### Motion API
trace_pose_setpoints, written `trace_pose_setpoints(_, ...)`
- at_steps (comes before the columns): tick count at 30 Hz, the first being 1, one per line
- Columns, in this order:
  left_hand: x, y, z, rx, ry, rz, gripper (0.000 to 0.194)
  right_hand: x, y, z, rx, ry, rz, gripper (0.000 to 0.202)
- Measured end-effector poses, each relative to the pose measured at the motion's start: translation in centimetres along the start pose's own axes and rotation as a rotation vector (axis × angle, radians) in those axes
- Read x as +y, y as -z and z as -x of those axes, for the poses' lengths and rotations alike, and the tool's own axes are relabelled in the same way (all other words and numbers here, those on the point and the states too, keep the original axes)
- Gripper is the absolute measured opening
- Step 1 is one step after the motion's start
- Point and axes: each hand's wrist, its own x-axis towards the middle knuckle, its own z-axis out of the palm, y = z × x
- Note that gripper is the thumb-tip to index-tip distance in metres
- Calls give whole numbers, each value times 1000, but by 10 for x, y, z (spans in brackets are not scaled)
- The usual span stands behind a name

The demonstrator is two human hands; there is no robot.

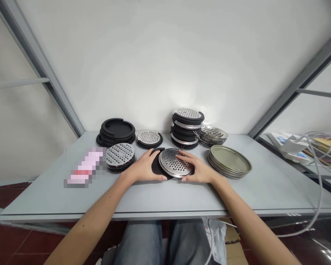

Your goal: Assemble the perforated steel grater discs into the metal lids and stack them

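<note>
At the middle of the table, a round silver perforated plate [175, 163] lies tilted, partly over a black round holder [157, 166]. My left hand [147, 168] curves around the left side of the black holder, thumb and fingers on its edge. My right hand [195, 167] grips the silver plate from the right, its fingers on the top and its thumb at the front rim. Left of my left hand stands a stack of plates with slotted tops [120, 154]. A stack of olive-coloured round plates [230, 160] is right of my right hand.
Along the back are stacked black holders [117, 130], a black holder with a perforated disc [149, 138], a tall mixed stack [187, 127] and more metal grater discs [213, 134]. A blurred pink item [85, 167] lies at the left. White cables [320, 191] hang at the right.
</note>
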Motion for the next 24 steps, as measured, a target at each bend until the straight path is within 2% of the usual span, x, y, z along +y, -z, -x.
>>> trace_pose_setpoints(4, 0, 1, 1, -25, 45, -30, 112, 3, 3, 5, 18, -39, 31, 94)
trace_pose_setpoints(7, 3, 2, 3, -52, 81, -55, 113, 5, 4, 6, 86, -49, 63, 91)
trace_pose_setpoints(11, 11, 0, 5, -59, 97, -91, 108, 3, 3, 4, 238, -2, 54, 84)
trace_pose_setpoints(15, 13, -5, 14, -36, 84, -103, 99, 2, -4, 1, 239, 13, 35, 83)
trace_pose_setpoints(19, 10, -4, 31, -6, -24, -156, 85, 4, -8, 0, 195, 20, 37, 86)
trace_pose_setpoints(24, 4, 8, 45, 5, -173, -138, 46, 3, -4, 2, 217, 59, -1, 82)
